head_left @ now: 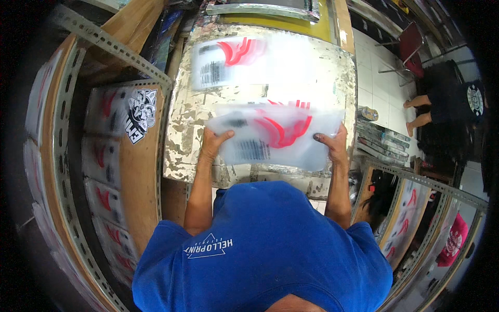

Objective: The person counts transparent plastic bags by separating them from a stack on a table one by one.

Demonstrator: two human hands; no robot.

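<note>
Between my two hands is a frosted plastic bag (236,139) with a red curved print and a dark block of print, held above the near part of the worktable (179,140). My left hand (213,142) grips its left edge, thumb on top. At its right edge my right hand (334,143) pinches it the same way; dark smudges show on that thumb. Part of another red print peeks out behind the bag's far edge, but what it belongs to is mostly covered. Farther off on the table lies a similar printed plastic bag (210,70), slightly blurred.
A printing screen frame (265,10) sits beyond the table, over a yellow surface. On my left, metal-framed shelves (117,44) carry wooden boards with printed bags (101,158). More racks (408,226) stand at right. A red chair (410,54) and a person (449,106) are at the upper right.
</note>
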